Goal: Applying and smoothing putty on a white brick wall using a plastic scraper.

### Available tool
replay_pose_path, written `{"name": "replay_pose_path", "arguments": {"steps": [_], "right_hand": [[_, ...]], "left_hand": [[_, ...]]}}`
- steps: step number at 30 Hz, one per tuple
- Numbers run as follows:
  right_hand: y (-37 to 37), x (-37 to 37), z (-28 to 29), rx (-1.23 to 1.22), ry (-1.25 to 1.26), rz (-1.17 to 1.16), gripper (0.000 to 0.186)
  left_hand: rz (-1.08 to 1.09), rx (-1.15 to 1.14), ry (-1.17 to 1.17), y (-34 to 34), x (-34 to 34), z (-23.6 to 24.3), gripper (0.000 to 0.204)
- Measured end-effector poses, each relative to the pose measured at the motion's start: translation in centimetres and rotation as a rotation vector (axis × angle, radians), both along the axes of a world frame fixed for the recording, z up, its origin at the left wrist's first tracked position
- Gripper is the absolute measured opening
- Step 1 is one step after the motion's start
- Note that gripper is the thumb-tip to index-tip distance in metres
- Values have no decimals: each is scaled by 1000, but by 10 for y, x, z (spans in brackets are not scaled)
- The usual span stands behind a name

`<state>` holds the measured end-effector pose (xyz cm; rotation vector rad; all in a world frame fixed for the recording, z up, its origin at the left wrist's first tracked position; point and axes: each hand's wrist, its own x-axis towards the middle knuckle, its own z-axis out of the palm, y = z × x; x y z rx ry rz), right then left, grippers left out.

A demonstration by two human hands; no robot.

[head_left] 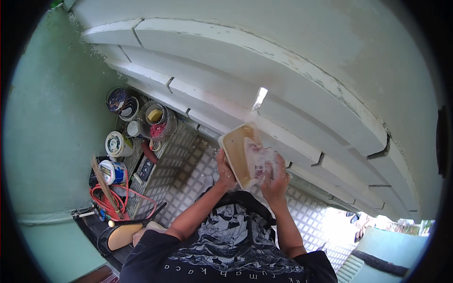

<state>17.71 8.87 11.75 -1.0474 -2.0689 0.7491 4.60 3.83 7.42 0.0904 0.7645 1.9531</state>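
Note:
In front of my chest is a shallow rectangular tray (234,150) with a tan inside and a pale rim, tilted. My left hand (225,170) grips its left edge, fingers wrapped round the side. At the tray's right side my right hand (278,183) is closed on a crumpled, cloth-like whitish thing with reddish patches (258,158), pressed over the tray. This thing is partly smeared, and its exact kind is unclear. White residue marks the right hand. Just past the tray rises a white stepped moulding (226,106) with a bright narrow slot in it.
A slatted bench (163,151) on the left carries paint buckets (118,144) and a clear tub (165,120) with pink and yellow contents. A red hose (113,198) and a straw broom (104,181) lie near a green wall (61,118). Below is a tiled floor (306,207).

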Motion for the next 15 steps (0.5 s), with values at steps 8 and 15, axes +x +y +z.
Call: {"name": "replay_pose_path", "arguments": {"steps": [8,15], "right_hand": [[-29,-27,5,-261,-192,-33,35],[-50,-46,-1,-55,-39,-37,36]], "left_hand": [[113,-42,16,-15,6,-26,59],[9,19,132,-25,-15,-29,60]]}}
